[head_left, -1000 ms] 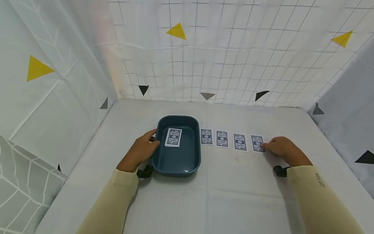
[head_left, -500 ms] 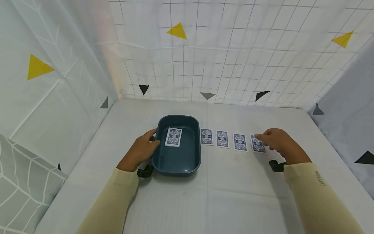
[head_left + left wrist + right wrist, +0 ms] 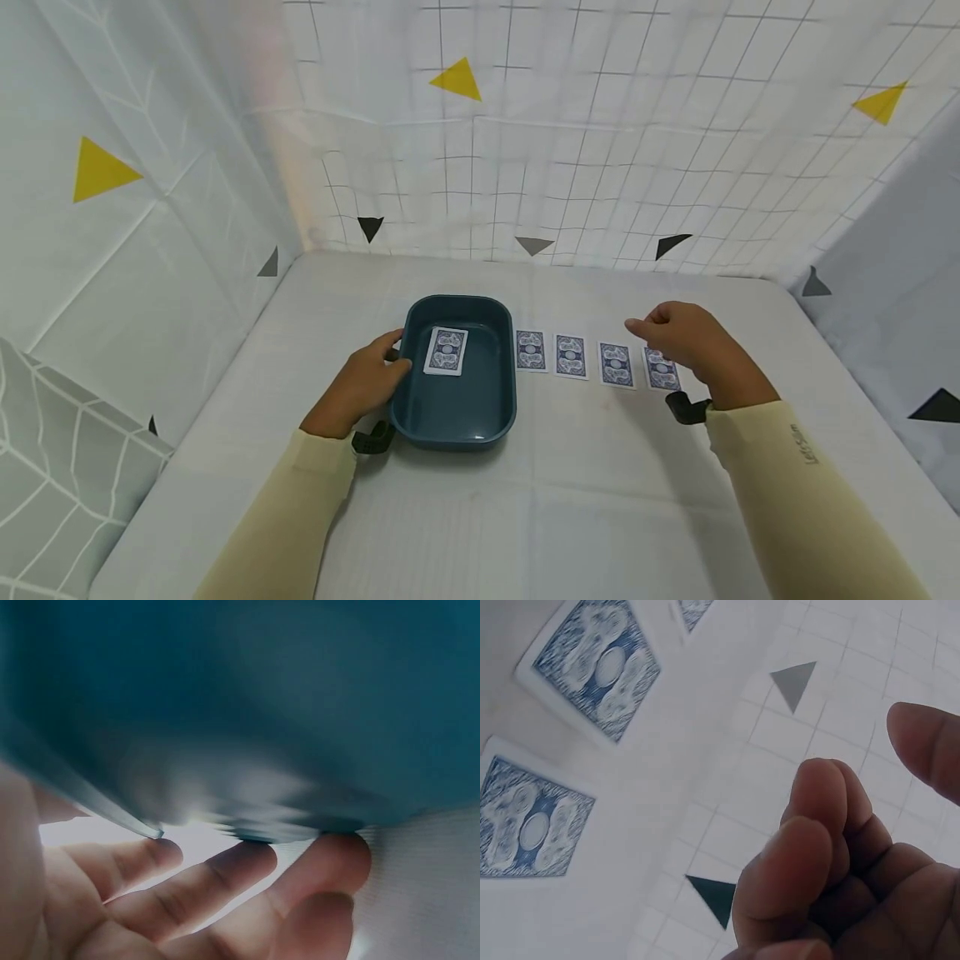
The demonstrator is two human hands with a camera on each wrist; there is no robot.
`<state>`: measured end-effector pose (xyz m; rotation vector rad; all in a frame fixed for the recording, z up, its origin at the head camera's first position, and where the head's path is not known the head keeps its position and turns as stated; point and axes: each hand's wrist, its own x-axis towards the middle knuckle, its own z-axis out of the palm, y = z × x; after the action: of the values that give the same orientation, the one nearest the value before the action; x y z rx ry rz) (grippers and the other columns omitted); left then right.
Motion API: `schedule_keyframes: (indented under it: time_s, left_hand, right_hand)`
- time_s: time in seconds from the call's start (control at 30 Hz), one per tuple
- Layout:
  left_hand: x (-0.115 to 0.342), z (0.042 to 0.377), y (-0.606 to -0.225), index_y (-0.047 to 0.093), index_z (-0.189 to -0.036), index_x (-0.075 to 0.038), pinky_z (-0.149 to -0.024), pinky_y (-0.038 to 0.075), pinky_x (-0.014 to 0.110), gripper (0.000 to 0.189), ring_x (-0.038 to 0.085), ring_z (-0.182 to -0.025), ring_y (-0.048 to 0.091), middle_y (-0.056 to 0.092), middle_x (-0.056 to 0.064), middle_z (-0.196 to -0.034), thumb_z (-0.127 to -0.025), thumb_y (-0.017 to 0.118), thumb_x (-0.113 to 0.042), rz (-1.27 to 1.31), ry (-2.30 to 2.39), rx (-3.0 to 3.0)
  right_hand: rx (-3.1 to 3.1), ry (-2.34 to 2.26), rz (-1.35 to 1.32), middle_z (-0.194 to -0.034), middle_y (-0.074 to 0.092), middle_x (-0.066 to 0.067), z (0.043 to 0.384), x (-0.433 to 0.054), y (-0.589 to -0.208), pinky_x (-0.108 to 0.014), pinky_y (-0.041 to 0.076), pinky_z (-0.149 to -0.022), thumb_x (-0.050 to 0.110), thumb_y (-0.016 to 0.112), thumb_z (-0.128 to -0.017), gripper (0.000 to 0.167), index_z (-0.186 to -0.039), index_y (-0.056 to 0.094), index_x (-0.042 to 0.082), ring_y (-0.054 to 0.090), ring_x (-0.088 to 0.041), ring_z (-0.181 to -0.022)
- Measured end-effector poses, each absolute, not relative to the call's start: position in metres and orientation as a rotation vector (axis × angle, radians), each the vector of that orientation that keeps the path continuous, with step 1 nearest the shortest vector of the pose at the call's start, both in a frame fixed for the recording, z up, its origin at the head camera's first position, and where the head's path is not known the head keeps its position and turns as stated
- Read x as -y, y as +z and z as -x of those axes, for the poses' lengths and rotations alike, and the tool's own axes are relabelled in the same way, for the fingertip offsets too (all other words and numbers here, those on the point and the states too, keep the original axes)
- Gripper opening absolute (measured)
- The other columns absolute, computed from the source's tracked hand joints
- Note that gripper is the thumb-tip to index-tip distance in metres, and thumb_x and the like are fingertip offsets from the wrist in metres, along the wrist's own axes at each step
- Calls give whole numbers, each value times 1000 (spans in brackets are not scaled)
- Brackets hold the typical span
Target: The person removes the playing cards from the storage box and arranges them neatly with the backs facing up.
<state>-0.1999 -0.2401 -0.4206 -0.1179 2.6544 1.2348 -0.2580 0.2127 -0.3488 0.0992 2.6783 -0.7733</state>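
Note:
My left hand (image 3: pixel 365 379) holds the left side of a deep teal plastic tray (image 3: pixel 453 421), its thumb over the rim. In the left wrist view several fingertips (image 3: pixel 255 859) touch the tray's outer wall from below. Inside the tray lies a face-down playing card (image 3: pixel 446 351) with a blue patterned back. My right hand (image 3: pixel 686 333) is raised over the rightmost playing card (image 3: pixel 662 372), partly covering it. In the right wrist view its fingers (image 3: pixel 817 795) are loosely bent, the thumb stands apart, and nothing is between them.
From the tray's right side runs a row of face-down playing cards on the white tabletop (image 3: pixel 585 500): one card (image 3: pixel 530 351) beside the tray, then a second card (image 3: pixel 571 357) and a third card (image 3: pixel 616 365). White sheeting (image 3: pixel 600 167) with grid lines rises behind.
My right hand has let go of the rightmost card, lifted off it and moved up and to the left. That card stays in its place. My left hand and the tray have not moved.

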Motion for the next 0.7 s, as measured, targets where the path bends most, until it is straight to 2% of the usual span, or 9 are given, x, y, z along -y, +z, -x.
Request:
schedule_keyframes:
  time_s: [0.2, 0.47, 0.7]
  left_hand:
    - [240, 200, -421, 29, -171, -23, -107, 49, 59, 67, 39, -136, 57, 54, 19, -156, -108, 50, -32, 117, 1243, -2649]
    - [240, 200, -420, 30, -171, -23, -104, 51, 58, 67, 39, -134, 58, 54, 19, -156, -108, 50, -32, 114, 1247, -2648]
    - [241, 200, -421, 30, -171, -24, -102, 52, 56, 67, 38, -131, 59, 54, 18, -155, -108, 50, -32, 115, 1249, -2651]
  right_hand:
    - [-2690, -767, -66, -134, 60, -26, 260, -195, -345, -56, 55, -92, 62, 57, -104, 67, -134, 54, 2, 59, -44, -119]
    - [-2759, -717, 30, -123, 61, -22, 260, -164, -339, -51, 53, -87, 61, 59, -103, 63, -128, 60, 3, 58, -40, -111]
    - [-2790, -745, 129, -120, 65, -18, 256, -130, -333, -50, 54, -89, 57, 60, -104, 55, -125, 64, 6, 58, -37, -109]
